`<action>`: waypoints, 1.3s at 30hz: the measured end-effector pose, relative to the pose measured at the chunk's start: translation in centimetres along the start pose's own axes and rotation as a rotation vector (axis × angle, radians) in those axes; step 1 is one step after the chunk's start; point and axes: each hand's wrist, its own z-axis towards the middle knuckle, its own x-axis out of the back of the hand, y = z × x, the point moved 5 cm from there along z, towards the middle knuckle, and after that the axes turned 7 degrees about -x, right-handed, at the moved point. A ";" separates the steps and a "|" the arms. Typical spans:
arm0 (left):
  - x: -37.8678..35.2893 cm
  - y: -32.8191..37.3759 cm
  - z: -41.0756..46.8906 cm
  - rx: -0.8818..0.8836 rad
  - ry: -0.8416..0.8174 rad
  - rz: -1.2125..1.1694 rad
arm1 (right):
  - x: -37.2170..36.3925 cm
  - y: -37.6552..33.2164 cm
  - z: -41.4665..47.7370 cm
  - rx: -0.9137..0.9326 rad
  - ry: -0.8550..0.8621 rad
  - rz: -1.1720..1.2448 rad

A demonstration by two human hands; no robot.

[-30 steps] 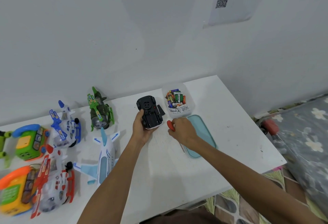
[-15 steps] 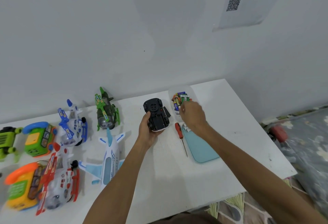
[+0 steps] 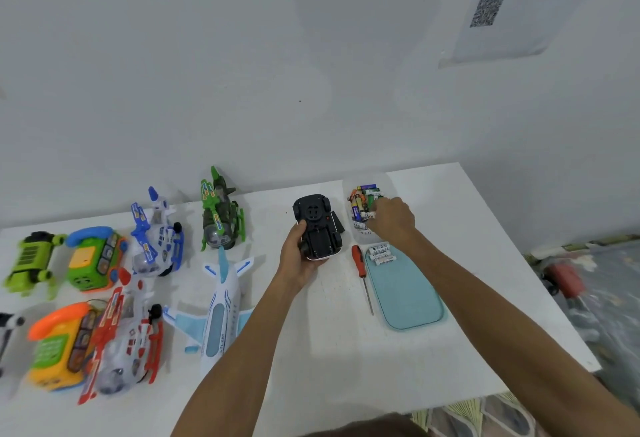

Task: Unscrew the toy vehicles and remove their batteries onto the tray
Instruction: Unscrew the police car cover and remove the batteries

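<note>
My left hand grips a toy car, turned belly-up so its black underside shows, at the back middle of the white table. My right hand reaches into a clear container of batteries; its fingertips are hidden among them, so a grasp cannot be told. A red-handled screwdriver lies on the table just left of the light-blue tray. Several white batteries lie at the tray's far end.
Other toys fill the left half: a white-blue airplane, a green helicopter, a blue-white helicopter, a red-white helicopter, phone toys and a green truck. The table's right edge drops to a patterned floor.
My right hand let go of the screwdriver, which now lies beside the tray, and moved back into the battery container. The left hand kept its hold on the car.
</note>
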 end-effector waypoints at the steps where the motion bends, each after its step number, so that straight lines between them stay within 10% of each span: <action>1: 0.1 0.0 0.1 0.000 0.002 0.005 | 0.4 -0.1 -0.2 0.013 0.022 0.080; 8: -0.2 0.0 0.2 -0.038 -0.061 0.102 | 1.8 -3.9 -4.9 0.254 0.025 0.793; 31: 0.7 -0.1 0.4 -0.011 -0.016 0.109 | -5.8 -5.5 -8.7 0.679 0.402 -0.223; 39: 0.4 0.0 0.4 0.010 -0.005 0.022 | -0.2 -1.1 -5.1 0.339 0.237 0.487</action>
